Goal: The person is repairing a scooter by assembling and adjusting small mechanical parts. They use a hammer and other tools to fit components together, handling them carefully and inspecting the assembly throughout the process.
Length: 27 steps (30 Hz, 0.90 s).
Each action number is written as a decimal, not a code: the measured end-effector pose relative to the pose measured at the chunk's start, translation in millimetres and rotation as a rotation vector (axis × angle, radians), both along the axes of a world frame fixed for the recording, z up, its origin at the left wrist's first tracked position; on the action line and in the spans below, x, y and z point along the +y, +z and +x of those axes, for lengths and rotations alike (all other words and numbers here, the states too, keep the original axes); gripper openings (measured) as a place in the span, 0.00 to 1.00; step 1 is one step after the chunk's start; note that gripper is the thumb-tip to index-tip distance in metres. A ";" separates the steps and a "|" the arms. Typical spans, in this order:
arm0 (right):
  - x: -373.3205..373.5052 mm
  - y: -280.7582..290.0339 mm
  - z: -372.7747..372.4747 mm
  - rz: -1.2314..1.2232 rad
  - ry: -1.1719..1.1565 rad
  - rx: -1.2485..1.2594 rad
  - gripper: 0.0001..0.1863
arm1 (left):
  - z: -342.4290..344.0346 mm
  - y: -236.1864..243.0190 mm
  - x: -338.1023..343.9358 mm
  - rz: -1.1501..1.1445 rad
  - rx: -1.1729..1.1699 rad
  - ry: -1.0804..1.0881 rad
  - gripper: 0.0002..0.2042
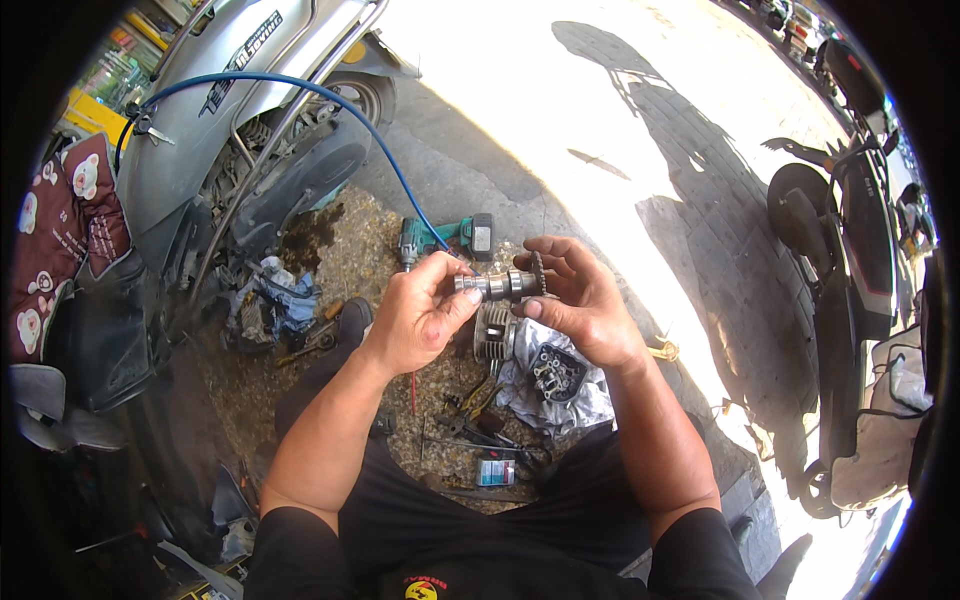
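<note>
Between both hands I hold a small metal camshaft (505, 287) with a toothed sprocket (539, 272) at its right end. My left hand (422, 312) pinches the shaft's left end between thumb and fingers. Around the sprocket end, my right hand (585, 305) has its thumb below and its fingers above. Beneath the camshaft stands a finned engine cylinder (493, 335). A dark cylinder head (556, 374) lies to the right of it on a pale cloth (590, 400). Just beyond my hands lies a teal cordless power tool (447, 238).
A silver scooter (210, 110) stands at the left, a blue hose (375, 135) arching from it. Pliers (478, 398) and several tools lie on the ground between my legs, near a small box (496, 472). Blue rags (285, 295) lie at left; another scooter (865, 220) stands right.
</note>
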State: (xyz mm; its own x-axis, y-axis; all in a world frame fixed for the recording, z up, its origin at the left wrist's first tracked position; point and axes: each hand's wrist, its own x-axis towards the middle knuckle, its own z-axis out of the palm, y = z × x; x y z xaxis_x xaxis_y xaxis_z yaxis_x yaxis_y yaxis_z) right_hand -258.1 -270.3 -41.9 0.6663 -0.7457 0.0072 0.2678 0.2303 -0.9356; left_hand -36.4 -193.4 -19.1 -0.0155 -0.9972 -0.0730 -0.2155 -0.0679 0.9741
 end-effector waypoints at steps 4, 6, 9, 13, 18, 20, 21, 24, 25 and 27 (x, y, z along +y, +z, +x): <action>-0.4 -0.1 -1.9 -0.061 0.005 0.031 0.39 | 0.1 -1.9 -0.5 0.045 0.116 -0.005 0.08; 0.2 0.5 -1.5 -0.089 0.015 0.019 0.39 | -1.1 -3.2 -0.2 0.058 0.212 -0.002 0.07; 2.1 2.5 0.4 -0.111 0.019 -0.018 0.39 | -3.1 -4.9 1.7 0.012 0.256 0.004 0.07; 1.9 7.8 -0.1 0.028 0.048 -0.075 0.40 | -6.0 -7.3 4.0 -0.104 0.183 0.032 0.10; -5.8 11.6 -8.1 0.197 0.182 0.052 0.40 | -8.1 -7.8 1.6 -0.516 -0.295 0.050 0.15; -6.3 9.8 -8.7 0.140 0.168 0.014 0.40 | -9.5 -7.6 1.2 -0.575 -0.350 0.036 0.14; -6.5 8.6 -8.3 0.118 0.158 -0.004 0.40 | -10.0 -7.3 0.9 -0.591 -0.377 0.036 0.14; -5.4 5.5 -7.5 0.091 0.128 -0.021 0.41 | -11.8 -6.6 2.1 -0.563 -0.353 0.037 0.13; -4.9 4.8 -7.1 0.086 0.120 -0.019 0.41 | -11.9 -6.1 2.2 -0.551 -0.353 0.045 0.13; -4.6 3.9 -6.1 0.043 0.123 -0.012 0.41 | -10.7 -4.3 2.5 -0.542 -0.354 0.039 0.12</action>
State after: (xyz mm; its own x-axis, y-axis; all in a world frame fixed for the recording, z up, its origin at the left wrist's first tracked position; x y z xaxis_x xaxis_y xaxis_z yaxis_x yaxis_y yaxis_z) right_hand -264.2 -274.9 -38.0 0.7526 -0.6584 -0.0148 0.2464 0.3023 -0.9208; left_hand -47.1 -190.9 -23.3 -0.0456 -0.8935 0.4468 -0.5373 0.3990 0.7431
